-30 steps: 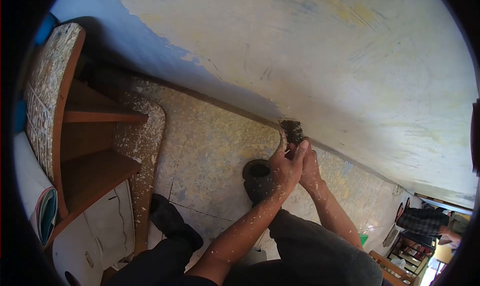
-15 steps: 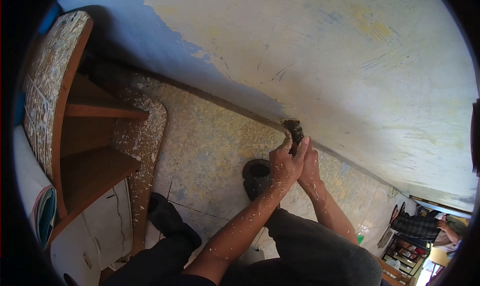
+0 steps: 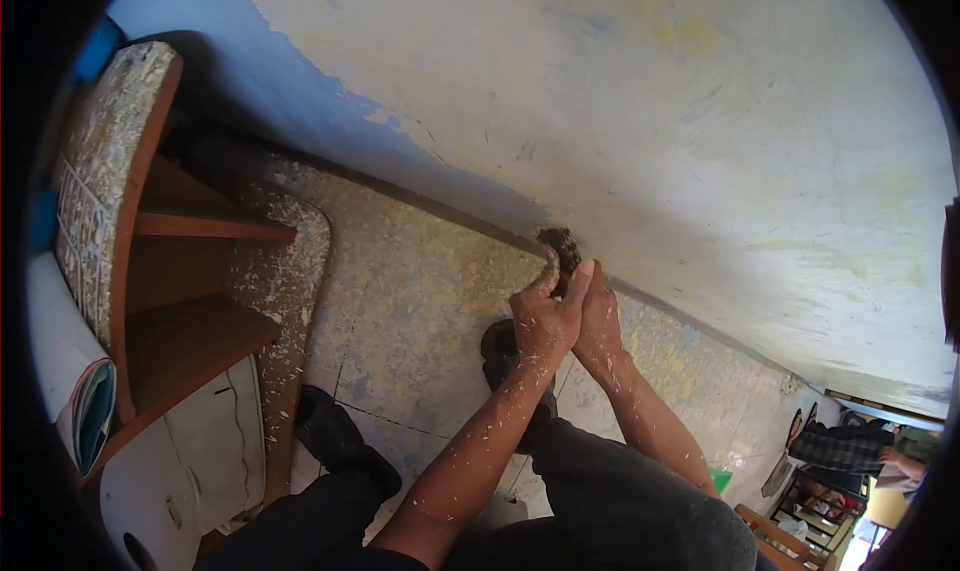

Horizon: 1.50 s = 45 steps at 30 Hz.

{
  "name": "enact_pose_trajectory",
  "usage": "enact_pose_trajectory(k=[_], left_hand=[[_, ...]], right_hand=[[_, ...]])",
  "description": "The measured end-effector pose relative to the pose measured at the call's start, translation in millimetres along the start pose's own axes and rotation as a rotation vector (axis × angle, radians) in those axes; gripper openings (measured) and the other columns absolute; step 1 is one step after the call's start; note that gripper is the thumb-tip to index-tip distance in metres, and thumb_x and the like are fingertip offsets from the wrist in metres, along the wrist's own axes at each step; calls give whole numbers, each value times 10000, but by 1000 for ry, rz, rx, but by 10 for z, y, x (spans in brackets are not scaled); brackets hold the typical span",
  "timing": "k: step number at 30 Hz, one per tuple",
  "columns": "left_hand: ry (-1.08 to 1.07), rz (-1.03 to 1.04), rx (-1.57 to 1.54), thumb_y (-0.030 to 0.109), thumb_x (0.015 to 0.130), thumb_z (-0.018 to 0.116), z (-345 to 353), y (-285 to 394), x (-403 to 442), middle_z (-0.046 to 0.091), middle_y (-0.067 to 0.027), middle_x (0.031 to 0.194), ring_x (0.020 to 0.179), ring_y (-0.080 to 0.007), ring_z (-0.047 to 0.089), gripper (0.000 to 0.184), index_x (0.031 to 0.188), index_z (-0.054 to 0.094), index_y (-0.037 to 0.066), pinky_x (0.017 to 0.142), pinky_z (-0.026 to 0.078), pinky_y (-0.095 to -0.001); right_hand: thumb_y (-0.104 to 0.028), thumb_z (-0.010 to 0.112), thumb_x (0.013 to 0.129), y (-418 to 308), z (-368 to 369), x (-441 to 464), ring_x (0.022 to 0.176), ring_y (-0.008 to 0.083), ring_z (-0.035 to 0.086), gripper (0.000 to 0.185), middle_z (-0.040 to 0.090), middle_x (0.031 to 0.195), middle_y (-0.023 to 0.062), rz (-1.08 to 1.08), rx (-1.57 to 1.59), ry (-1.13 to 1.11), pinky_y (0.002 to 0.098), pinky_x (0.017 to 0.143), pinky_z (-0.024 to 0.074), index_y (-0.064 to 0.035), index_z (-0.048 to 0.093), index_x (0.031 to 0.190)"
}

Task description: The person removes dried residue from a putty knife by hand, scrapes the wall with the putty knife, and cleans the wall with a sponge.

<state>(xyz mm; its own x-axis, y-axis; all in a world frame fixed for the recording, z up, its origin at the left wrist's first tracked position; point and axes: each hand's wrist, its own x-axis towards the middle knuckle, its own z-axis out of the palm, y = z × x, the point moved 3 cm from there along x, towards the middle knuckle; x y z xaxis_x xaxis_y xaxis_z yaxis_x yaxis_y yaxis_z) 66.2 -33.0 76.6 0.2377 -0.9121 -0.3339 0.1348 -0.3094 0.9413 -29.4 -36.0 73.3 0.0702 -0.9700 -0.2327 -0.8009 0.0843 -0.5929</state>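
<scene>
Both hands grip a dark scraper whose flat blade (image 3: pixel 560 241) meets the foot of the wall (image 3: pixel 660 161). My left hand (image 3: pixel 546 316) is closed around it, with the thumb and a finger stretched along the tool. Pressed against it on the right, my right hand (image 3: pixel 598 316) is closed too, and the handle is mostly hidden between them. Pale paint flakes cover both forearms. Blue paint (image 3: pixel 300 91) remains on the left of the wall, while the part by the blade is whitish and scuffed.
A brown shelf unit (image 3: pixel 200 231) strewn with flakes stands at the left. The tiled floor (image 3: pixel 390 301) carries many flakes. My dark shoes (image 3: pixel 335 431) are below. At the far right are another person (image 3: pixel 850 446) and a wooden chair (image 3: pixel 780 541).
Both hands and the scraper have shifted slightly left along the foot of the wall. The camera view has tilted a little.
</scene>
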Motion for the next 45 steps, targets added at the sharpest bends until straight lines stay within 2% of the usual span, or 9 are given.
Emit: enact_pose_trajectory(k=[14, 16, 20, 28, 30, 32, 38, 42, 45], left_hand=[[-22, -26, 24, 475, 806, 649, -23, -12, 6, 619, -153, 608, 546, -137, 544, 516, 851, 659, -39, 561, 447, -322], [-133, -65, 193, 511, 808, 613, 83, -110, -55, 641, -197, 703, 691, -296, 653, 580, 1067, 621, -8, 642, 483, -350], [-111, -165, 51, 504, 810, 626, -21, 42, -44, 652, -178, 712, 691, -151, 623, 575, 967, 642, -49, 635, 470, -307], [-94, -48, 71, 487, 829, 611, -29, -25, -9, 657, -178, 732, 681, -186, 628, 552, 993, 630, -40, 653, 475, -329], [-221, -33, 130, 491, 823, 604, 89, -100, -63, 647, -215, 766, 732, -275, 662, 625, 1136, 573, -49, 662, 489, -345], [-181, -62, 226, 496, 822, 613, 96, -157, -15, 646, -187, 721, 671, -218, 630, 557, 989, 637, -34, 662, 473, -345], [-124, -67, 22, 380, 848, 634, 64, -141, -69, 676, -110, 765, 687, -104, 584, 439, 1030, 637, -20, 655, 466, -288], [-88, -102, 43, 440, 844, 615, 216, -144, -50, 637, -161, 684, 644, -140, 601, 571, 1174, 562, -23, 633, 468, -291], [28, -131, -147, 388, 863, 621, 87, -130, 29, 651, -67, 743, 695, -93, 554, 474, 997, 624, -67, 653, 452, -280]], right_hand=[[-214, 492, 878, -52, -15, -55, 697, 475, 582, 371, 586, 761, 302, 16, -16, 32, 508, 587, 449, 32, 353, 1120], [-222, 489, 880, -42, -107, -158, 701, 473, 585, 372, 587, 759, 301, -20, 19, 60, 505, 586, 452, 29, 353, 1118], [-249, 474, 891, -95, -84, -70, 723, 471, 592, 376, 591, 769, 299, 42, 38, 12, 498, 593, 461, 20, 353, 1122], [-217, 510, 870, -80, -61, -113, 722, 479, 588, 427, 589, 775, 303, 42, 55, 41, 497, 596, 464, 46, 321, 1149], [-185, 554, 840, 110, -81, -188, 720, 471, 594, 471, 587, 751, 296, -44, -61, 41, 487, 582, 468, 60, 309, 1158], [-168, 577, 819, 139, -60, -120, 692, 458, 597, 509, 584, 718, 283, -38, 9, 75, 477, 558, 463, 74, 296, 1168], [-193, 561, 822, 152, -6, -124, 610, 451, 575, 561, 565, 650, 271, -31, -67, 4, 487, 517, 438, 109, 273, 1197], [-244, 452, 894, 139, -123, 45, 657, 460, 588, 472, 578, 668, 283, -14, -50, -105, 508, 548, 452, 88, 298, 1192], [-296, 408, 918, 30, -67, 141, 687, 462, 595, 449, 592, 696, 283, 59, -95, -183, 527, 584, 456, 38, 314, 1204]])
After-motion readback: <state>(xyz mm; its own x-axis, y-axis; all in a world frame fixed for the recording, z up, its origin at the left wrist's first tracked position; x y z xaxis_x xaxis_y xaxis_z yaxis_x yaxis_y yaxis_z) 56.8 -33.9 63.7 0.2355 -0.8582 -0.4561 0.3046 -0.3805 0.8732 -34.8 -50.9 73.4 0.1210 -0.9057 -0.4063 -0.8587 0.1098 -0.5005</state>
